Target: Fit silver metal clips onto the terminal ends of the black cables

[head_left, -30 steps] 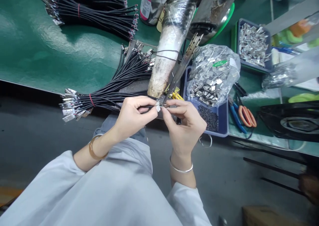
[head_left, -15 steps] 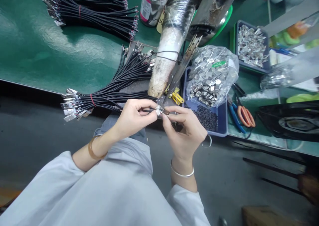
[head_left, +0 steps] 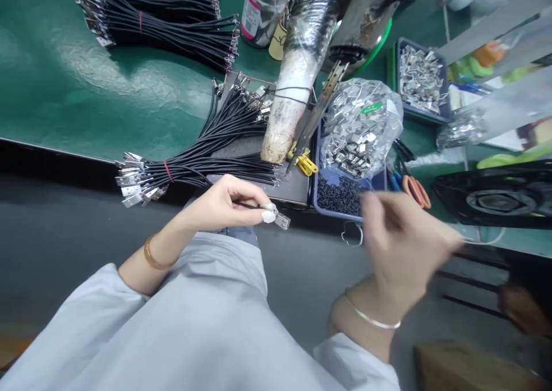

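Observation:
My left hand (head_left: 230, 206) is closed in a pinch on a black cable, whose metal USB plug (head_left: 282, 221) sticks out past the fingertips. White wrapping covers the tips of the thumb and finger. My right hand (head_left: 403, 247) is off to the right, smeared by motion, in front of the blue tray (head_left: 336, 214); whether its fingers hold anything cannot be made out. Small black pieces (head_left: 338, 194) lie in that tray, beside a clear bag of metal plug shells (head_left: 362, 129). A red-tied bundle of black cables (head_left: 194, 167) rests left of the tray.
More cable bundles (head_left: 168, 26) lie at the back left. A white-wrapped duct (head_left: 284, 103) hangs over the bench, with a metal strip (head_left: 319, 109) and a yellow clip (head_left: 307, 164) beside it. Orange-handled pliers (head_left: 416, 191), a box of metal shells (head_left: 420, 77) and a black fan-like device (head_left: 495, 201) are at right.
My right hand has left the plug and swung right, past the blue tray. My left hand keeps the cable and has come slightly lower and left, so the plug now shows.

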A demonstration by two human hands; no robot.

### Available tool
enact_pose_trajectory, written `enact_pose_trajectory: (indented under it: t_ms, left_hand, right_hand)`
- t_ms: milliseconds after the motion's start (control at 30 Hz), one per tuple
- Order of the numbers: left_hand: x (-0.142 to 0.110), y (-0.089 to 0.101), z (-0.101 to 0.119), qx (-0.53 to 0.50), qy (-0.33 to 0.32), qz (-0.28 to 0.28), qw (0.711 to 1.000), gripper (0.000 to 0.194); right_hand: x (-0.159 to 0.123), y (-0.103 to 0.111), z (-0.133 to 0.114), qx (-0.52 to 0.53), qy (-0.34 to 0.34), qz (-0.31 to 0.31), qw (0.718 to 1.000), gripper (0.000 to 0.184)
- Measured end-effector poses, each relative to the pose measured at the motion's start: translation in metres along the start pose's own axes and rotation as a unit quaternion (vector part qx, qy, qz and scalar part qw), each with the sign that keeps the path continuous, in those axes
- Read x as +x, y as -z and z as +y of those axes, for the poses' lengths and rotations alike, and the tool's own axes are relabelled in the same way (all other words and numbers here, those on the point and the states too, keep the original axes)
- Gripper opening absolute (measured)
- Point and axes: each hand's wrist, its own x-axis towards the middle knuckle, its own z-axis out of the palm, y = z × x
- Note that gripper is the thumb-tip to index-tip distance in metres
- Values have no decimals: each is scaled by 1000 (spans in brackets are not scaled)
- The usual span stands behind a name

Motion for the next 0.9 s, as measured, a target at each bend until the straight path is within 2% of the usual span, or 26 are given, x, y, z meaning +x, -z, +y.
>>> enact_pose_trajectory:
  t_ms: [33,67,200,333,433,500,600,733,800,900]
  left_hand:
    - [0,1,1,-9,0,-3,1000,12]
    - [0,2,1,-16,-3,-5,1000,14]
    - [2,4,2,-28,-17,-11,999,22]
    - [5,3,-2,-50,-28,1,998,30]
    - [8,1,-7,-52,-39,53,997,33]
    - [10,-1,-10,-38,-40,86,995,31]
    - [13,-3,-14,-7,-30,98,995,25]
    - [13,-5,-12,22,-11,97,995,22]
    - [13,-7,-10,34,-7,105,994,20]
    - [12,-10,-6,56,-9,132,990,16]
  right_hand:
    - [10,-9,8,-43,13,1,999,26]
    - [19,-17,16,-56,20,-26,998,30]
    - [53,-35,41,14,-17,-144,989,42]
    - [69,-30,38,26,-59,-270,961,46]
    - [71,-24,28,-3,-58,-293,954,38]
    - [70,-24,24,-13,-55,-291,955,27]
    - [68,-26,22,-21,-51,-282,958,14]
    - [65,-29,22,-31,-33,-251,967,12]
    - [62,-28,21,-36,-33,-200,979,11]
    - [55,-23,14,-29,-35,-68,997,13]
